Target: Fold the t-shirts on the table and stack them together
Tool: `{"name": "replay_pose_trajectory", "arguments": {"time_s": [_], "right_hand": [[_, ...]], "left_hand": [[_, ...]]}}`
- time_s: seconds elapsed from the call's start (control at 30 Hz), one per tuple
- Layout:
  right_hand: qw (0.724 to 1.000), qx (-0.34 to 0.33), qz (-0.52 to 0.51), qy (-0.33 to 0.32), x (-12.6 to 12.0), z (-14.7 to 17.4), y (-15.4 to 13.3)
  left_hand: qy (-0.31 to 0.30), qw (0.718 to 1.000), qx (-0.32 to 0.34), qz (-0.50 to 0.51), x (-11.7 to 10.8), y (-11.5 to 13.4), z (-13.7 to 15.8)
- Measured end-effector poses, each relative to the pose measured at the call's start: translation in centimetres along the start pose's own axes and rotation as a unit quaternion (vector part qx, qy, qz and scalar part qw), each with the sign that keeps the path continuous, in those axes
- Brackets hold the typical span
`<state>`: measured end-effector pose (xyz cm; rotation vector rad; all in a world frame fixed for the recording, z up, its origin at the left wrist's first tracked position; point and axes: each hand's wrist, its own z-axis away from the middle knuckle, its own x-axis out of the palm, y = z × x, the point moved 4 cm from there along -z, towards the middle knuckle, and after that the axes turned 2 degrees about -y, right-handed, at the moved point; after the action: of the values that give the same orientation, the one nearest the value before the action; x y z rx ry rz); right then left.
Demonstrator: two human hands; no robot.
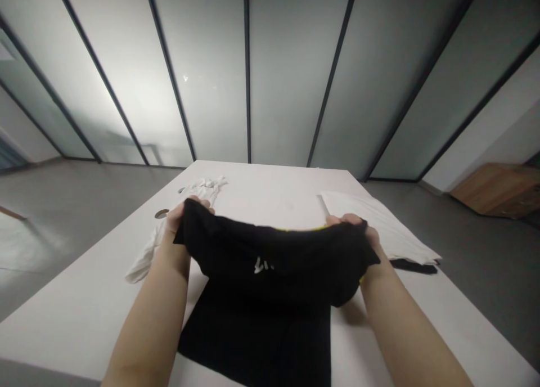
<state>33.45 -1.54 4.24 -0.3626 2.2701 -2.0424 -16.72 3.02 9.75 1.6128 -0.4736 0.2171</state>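
Note:
A black T-shirt (270, 319) with a small white print hangs between my two hands. Its upper part is lifted and sags in the middle, while the lower part lies toward me on the table. My left hand (182, 218) grips one upper corner, and its fingers are partly behind the cloth. At the opposite corner my right hand (356, 225) is closed on the fabric. A bit of yellow shows along the far edge and near my right wrist.
The white table (274, 190) stretches ahead. A crumpled white garment (147, 257) lies on the left, beside a round hole (161, 213). On the right rests a flat white garment (383, 224), with black cloth (413, 266) under it. Frosted glass panels (287, 66) stand behind.

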Motion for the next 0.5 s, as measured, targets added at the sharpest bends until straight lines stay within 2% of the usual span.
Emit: {"name": "replay_pose_trajectory", "arguments": {"time_s": [0.07, 0.13, 0.23, 0.37, 0.43, 0.5], "right_hand": [[0.993, 0.066, -0.060, 0.079, 0.3, -1.7, 0.7], [0.972, 0.166, -0.136, 0.093, 1.2, -3.1, 2.1], [0.956, 0.233, -0.157, 0.089, 2.3, -4.4, 3.8], [0.951, 0.234, -0.192, 0.072, 3.0, -4.6, 3.6], [0.949, 0.192, -0.244, 0.058, 2.7, -4.0, 2.5], [0.941, 0.130, -0.312, 0.029, 2.1, -2.7, 1.3]], "left_hand": [[0.071, 0.996, -0.046, 0.020, 1.3, -1.4, -1.1], [0.113, 0.984, -0.141, -0.008, 2.4, -3.5, -2.1], [0.136, 0.975, -0.168, -0.052, 3.5, -5.5, -3.4], [0.081, 0.988, -0.131, -0.032, 4.8, -4.9, -3.7], [0.040, 0.993, -0.110, -0.012, 4.9, -3.5, -3.2], [0.015, 0.996, -0.082, 0.004, 3.7, -1.9, -2.1]]}}
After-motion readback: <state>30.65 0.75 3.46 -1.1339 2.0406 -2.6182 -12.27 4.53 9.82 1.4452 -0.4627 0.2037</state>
